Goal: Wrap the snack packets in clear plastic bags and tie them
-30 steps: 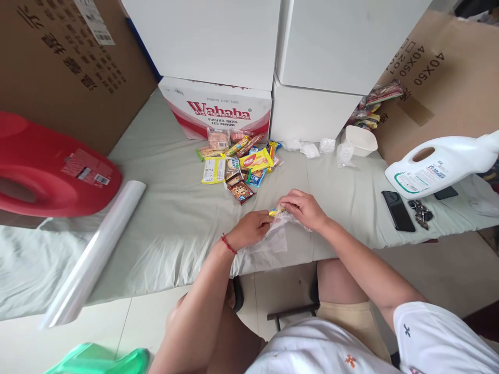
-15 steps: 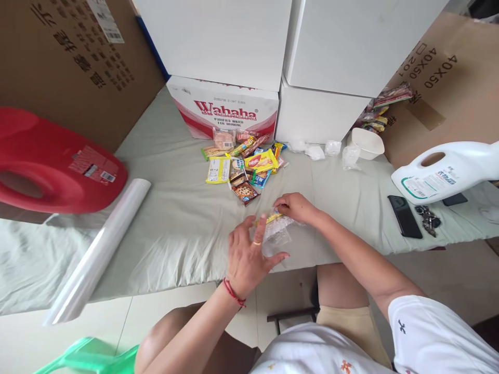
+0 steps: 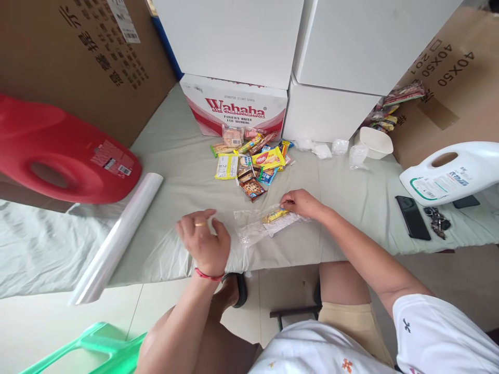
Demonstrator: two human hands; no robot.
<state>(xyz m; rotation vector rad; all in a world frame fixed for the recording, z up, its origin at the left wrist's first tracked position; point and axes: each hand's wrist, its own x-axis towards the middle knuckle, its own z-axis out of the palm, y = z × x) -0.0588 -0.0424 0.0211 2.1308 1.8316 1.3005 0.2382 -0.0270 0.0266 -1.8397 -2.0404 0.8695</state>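
My right hand pinches the right end of a small yellow snack packet. The packet lies on a clear plastic bag spread flat near the table's front edge; my fingers cover exactly where they grip. Left of the bag, clear of it, my left hand hovers with fingers bent, thumb apart and nothing held. Behind the bag is a pile of wrapped snacks, with a brown cookie packet at its front and a yellow nabati packet on top.
A plastic film roll and a red jug stand at left. Clear crumpled bags lie beside a white bowl. A white jug, phone and keys are at right. Boxes including a Wahaha carton line the back.
My left hand has moved left, off the plastic bag, uncovering the bag and more of the yellow packet. The right hand stays at the packet's end. The whole view has shifted slightly.
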